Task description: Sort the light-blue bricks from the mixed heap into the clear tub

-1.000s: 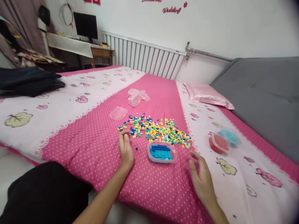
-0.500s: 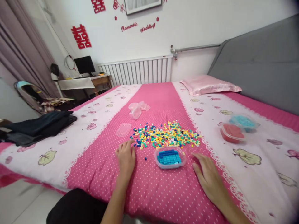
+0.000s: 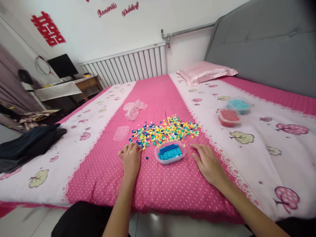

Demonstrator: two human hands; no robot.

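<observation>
A pile of small coloured bricks [image 3: 166, 130] lies on the pink dotted bedspread [image 3: 158, 184]. In front of the pile stands a clear tub of blue bricks [image 3: 170, 152]. My left hand [image 3: 130, 158] lies flat on the bedspread to the tub's left, fingers stretched out, fingertips at the near left edge of the pile. My right hand [image 3: 208, 163] rests flat to the tub's right, fingers spread and holding nothing.
A clear lid [image 3: 121, 133] and empty clear tubs [image 3: 134, 109] lie beyond the pile on the left. A red-filled tub [image 3: 228, 117] and a light-blue-filled tub [image 3: 238, 105] stand at the right. Dark clothes [image 3: 27, 146] lie at the left; a pink pillow [image 3: 206, 71] and a grey headboard [image 3: 264, 46] are behind.
The view swung from left to right and tilted. Both hands settled flat on the bedspread on either side of the blue-brick tub; the right hand moved forward and down.
</observation>
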